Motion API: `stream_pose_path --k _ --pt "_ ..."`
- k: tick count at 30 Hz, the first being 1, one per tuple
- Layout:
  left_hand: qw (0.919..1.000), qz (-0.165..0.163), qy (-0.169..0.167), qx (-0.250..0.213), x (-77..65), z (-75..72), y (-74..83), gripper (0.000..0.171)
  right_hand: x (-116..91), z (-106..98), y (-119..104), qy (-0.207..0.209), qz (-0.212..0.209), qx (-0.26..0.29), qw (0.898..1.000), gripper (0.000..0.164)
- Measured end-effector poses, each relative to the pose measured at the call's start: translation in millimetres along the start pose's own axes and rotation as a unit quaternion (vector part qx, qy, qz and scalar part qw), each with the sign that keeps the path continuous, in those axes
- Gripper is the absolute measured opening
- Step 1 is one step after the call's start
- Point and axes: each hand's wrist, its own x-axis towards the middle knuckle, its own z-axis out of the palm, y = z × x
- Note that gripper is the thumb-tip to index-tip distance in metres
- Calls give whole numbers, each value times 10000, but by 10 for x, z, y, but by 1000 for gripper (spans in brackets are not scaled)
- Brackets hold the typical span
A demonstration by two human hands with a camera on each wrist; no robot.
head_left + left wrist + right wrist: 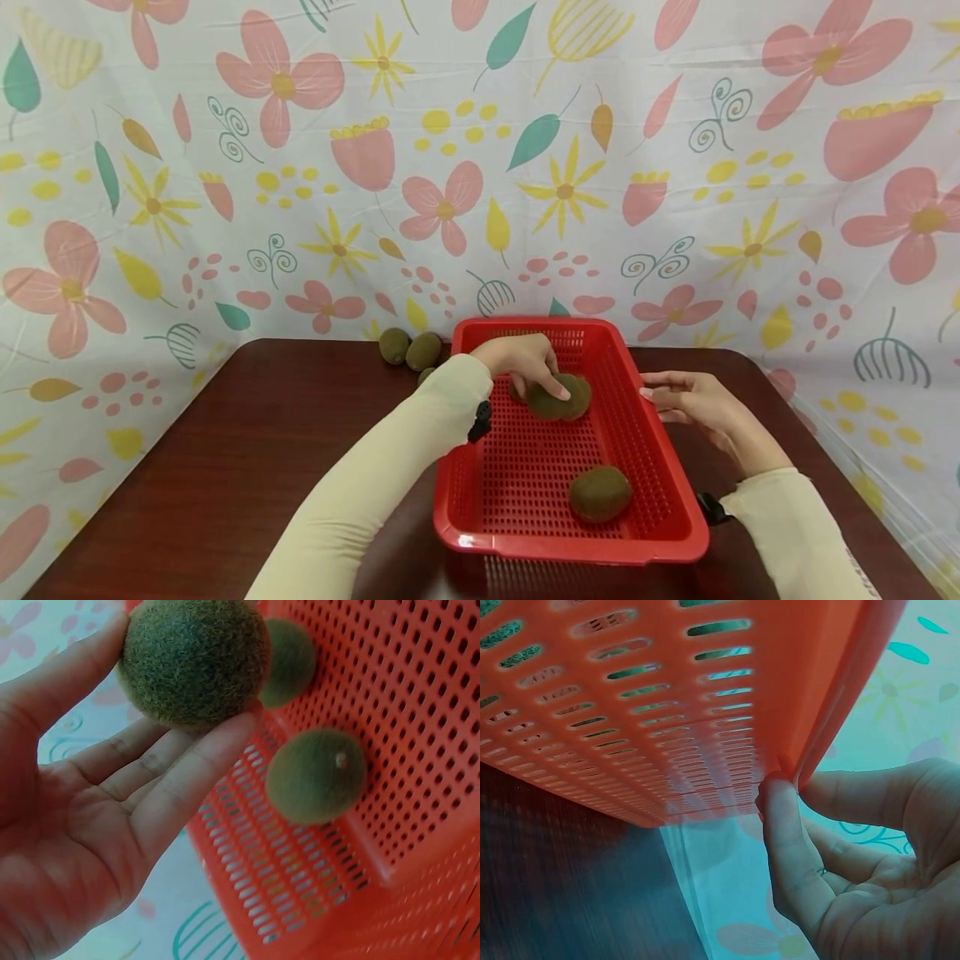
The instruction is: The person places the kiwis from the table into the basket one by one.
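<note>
My left hand (522, 360) reaches over the red plastic basket (570, 547) and grips a fuzzy brown kiwi (195, 660) between thumb and fingers. In the left wrist view, two more kiwis lie in the basket beyond it, one (316, 776) showing its stem end and the other (289, 664) partly hidden behind the held fruit. Another kiwi (600, 493) rests near the basket's front right corner. On the right side, my right hand (697, 406) pinches the basket's rim (840, 712) between thumb and index finger.
Outside the basket's far left side, several kiwis (424, 351) sit on the dark brown table (247, 442), some partly hidden by my left arm. A flower-patterned cloth (450, 208) hangs right behind the table's back edge.
</note>
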Motion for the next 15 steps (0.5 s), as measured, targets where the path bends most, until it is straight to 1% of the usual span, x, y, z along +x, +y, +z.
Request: stream_pose_path --k 3,8,10,15 --pt "10000 -81 -40 -11 42 93 26 44 -1 2 -1 8 -21 -14 10000 66" --pt "9998 -148 -75 125 105 237 79 49 -3 3 -6 -2 -13 -10 10000 65" --pt "9997 -164 -76 174 131 291 93 48 -1 0 -9 1 -9 -10 10000 65" --pt "9991 -244 -108 316 197 416 126 37 -2 1 -12 16 -15 -34 10000 65"
